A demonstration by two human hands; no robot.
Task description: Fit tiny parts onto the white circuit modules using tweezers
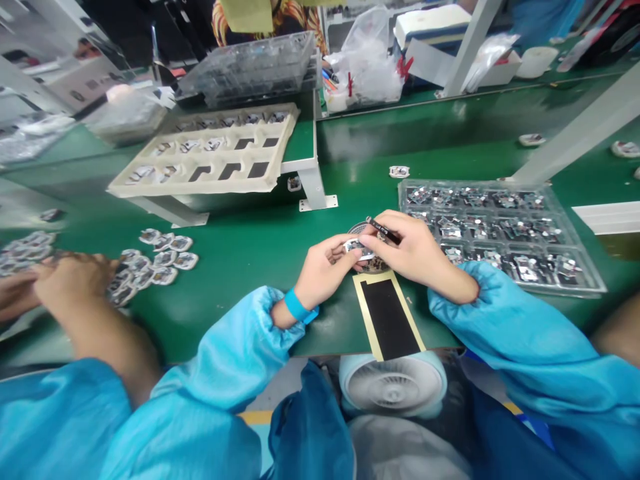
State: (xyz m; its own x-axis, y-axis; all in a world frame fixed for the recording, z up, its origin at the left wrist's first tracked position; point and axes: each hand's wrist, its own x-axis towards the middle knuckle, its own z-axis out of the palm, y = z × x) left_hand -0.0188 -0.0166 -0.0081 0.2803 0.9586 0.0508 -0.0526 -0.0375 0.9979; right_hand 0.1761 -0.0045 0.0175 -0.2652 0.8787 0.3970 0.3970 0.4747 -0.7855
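Head view. White-rimmed part (359, 249) raised off the green bench (260, 260), in front of the wearer, just above a round dish (377, 265) that shows around and below the hands. Left hand (323, 270): thumb over the part, fingers bent beneath, closed on its left side; no gap seen between skin and rim. Right hand (413, 250): thumb and fingers closed around a slim black tool (383, 230), fingertips close against the part's right side; whether they also press on it, cannot tell.

Reason for the hold (judged): left steadies the part, face up, leaving the right free for the tool. Dish probably sits under the work to catch or carry small pieces. Black sheet (390, 317) on yellow backing (367, 313) lies at the bench edge, within short reach; clear tray (595, 287) of filled compartments lies on the right-hand side, likely for the same reason.

Orientation: part's long axis runs roughly left to right, right end dipping slightly toward the wearer. Tool slants across it, one end up-left and away, the other down-right into the grip; working end not identifiable. Sheet's long axis runs away from the wearer, far end leaning left.
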